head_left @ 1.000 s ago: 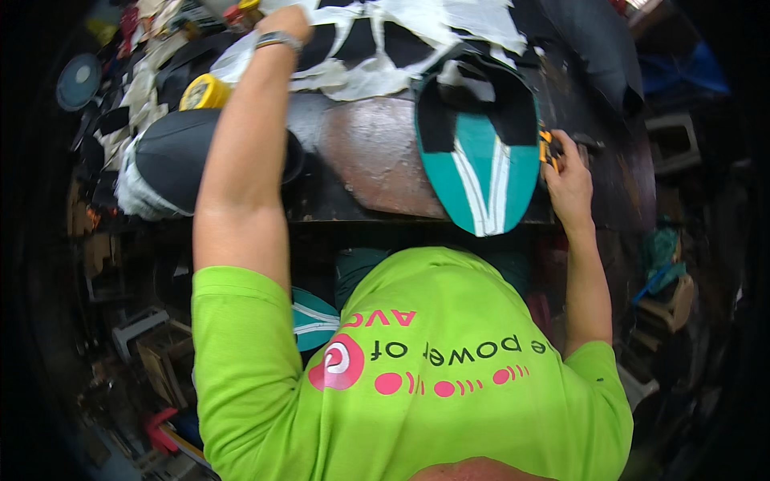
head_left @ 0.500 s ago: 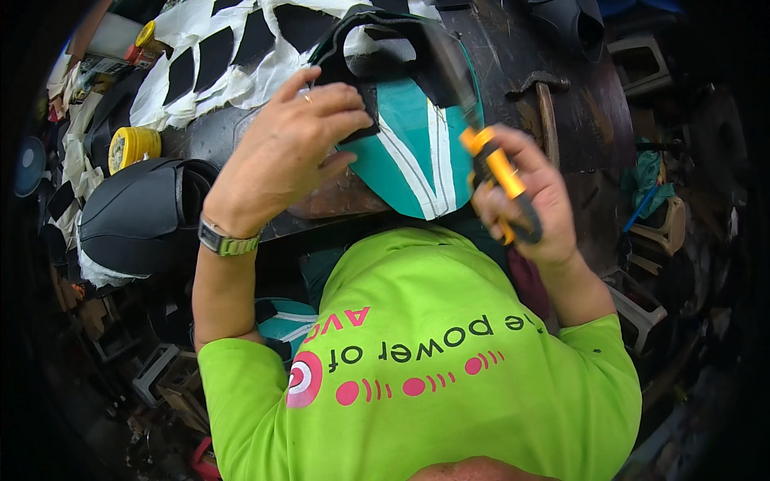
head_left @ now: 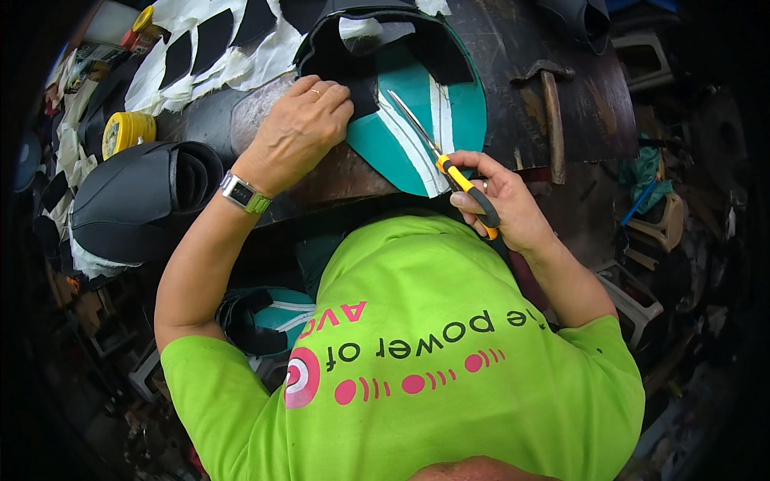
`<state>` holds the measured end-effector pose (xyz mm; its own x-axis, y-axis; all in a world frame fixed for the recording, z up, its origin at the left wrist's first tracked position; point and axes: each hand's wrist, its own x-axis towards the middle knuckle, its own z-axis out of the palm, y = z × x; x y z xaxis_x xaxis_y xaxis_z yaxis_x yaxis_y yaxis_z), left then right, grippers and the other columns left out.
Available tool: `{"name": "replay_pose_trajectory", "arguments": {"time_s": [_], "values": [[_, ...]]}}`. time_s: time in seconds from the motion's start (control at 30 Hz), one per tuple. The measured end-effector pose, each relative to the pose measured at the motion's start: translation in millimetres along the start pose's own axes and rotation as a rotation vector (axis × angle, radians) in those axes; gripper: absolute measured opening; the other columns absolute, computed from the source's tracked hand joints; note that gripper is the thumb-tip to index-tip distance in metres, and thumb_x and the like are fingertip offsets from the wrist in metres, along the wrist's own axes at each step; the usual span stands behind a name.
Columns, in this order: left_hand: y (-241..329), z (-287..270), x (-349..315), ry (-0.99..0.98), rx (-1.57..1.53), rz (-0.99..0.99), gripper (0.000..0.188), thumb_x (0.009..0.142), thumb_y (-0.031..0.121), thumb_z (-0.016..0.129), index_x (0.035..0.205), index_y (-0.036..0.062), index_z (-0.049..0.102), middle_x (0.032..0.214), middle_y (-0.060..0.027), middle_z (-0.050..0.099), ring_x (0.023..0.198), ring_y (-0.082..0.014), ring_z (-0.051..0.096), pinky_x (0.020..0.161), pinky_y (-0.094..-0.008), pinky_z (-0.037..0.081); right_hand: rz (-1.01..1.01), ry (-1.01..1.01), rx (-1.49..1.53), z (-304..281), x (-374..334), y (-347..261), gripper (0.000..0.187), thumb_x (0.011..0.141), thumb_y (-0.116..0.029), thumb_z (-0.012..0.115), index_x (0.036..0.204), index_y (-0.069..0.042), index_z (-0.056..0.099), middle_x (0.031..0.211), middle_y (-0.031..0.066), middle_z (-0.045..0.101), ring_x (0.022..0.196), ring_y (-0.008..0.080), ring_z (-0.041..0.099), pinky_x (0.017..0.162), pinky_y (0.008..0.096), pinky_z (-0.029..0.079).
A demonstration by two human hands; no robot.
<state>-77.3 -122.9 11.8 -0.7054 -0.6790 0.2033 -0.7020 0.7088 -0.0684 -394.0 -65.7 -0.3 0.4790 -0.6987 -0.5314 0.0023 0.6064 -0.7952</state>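
A black-and-green sewn piece [head_left: 468, 104], which looks like a shoe or boot upper, lies on the bench with its green side up and two white strips meeting in a V. My left hand [head_left: 309, 116] has its fingers closed on the piece's left black edge. In my right hand [head_left: 513, 200] are scissors [head_left: 446, 165] with yellow-and-black handles. Their blades are nearly together and lie over the left white strip, pointing away and to the left. Whether they touch the piece I cannot tell.
A hammer [head_left: 553, 120] with a wooden handle lies on the bench at right. Left are a yellow tub [head_left: 128, 135], rolled black pieces [head_left: 132, 200] and white cloth [head_left: 160, 92] with black patches. Another green-and-black piece [head_left: 269, 321] sits below, beside my left arm.
The scissors have swung left from the piece's right side to above the left white strip. My left hand has closed its fingers on the edge. The piece has shifted slightly.
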Motion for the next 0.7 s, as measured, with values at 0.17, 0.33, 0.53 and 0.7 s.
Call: {"name": "replay_pose_trajectory", "arguments": {"time_s": [0.17,0.33,0.53,0.7], "values": [[-6.1,-10.6,-1.7,0.009,-0.138,0.042,0.017,0.086,0.009,0.068,0.101,0.0016,0.070,0.111,-0.0130,0.069,0.108,-0.0276,0.067,0.103,-0.0379,0.049,-0.020,-0.016,-0.054,-8.7,2.2,-1.5,0.056,0.090,-0.009,0.078,0.141,-0.007,0.055,0.071,-0.0038,0.057,0.053,0.0012,0.049,0.048,0.0160,0.037],[-4.6,-5.7,-9.1,-0.029,-0.099,0.105,0.022,0.084,0.011,0.073,0.104,0.0025,0.072,0.117,-0.0128,0.071,0.114,-0.0288,0.067,0.102,-0.0413,0.052,-0.078,0.082,-0.095,-14.2,5.6,-8.3,0.053,0.089,-0.010,0.080,0.137,-0.006,0.058,0.064,-0.0075,0.053,0.054,0.0006,0.048,0.048,0.0181,0.035],[-20.4,-7.2,-2.4,-0.096,-0.221,0.062,0.014,0.085,0.009,0.069,0.097,0.0050,0.074,0.109,-0.0088,0.071,0.103,-0.0275,0.068,0.091,-0.0388,0.055,-0.112,0.058,-0.108,-1.8,-7.6,-19.2,0.053,0.090,-0.007,0.079,0.138,-0.005,0.057,0.067,-0.0065,0.055,0.054,0.0005,0.048,0.048,0.0176,0.035],[-17.9,0.3,3.1,0.003,-0.152,0.161,0.016,0.087,0.007,0.068,0.103,0.0052,0.066,0.102,-0.0094,0.069,0.098,-0.0283,0.067,0.089,-0.0398,0.055,-0.004,-0.032,-0.022,5.6,-25.7,-11.2,0.054,0.091,-0.009,0.079,0.140,-0.006,0.055,0.065,-0.0055,0.055,0.052,0.0004,0.047,0.048,0.0171,0.034]]}}
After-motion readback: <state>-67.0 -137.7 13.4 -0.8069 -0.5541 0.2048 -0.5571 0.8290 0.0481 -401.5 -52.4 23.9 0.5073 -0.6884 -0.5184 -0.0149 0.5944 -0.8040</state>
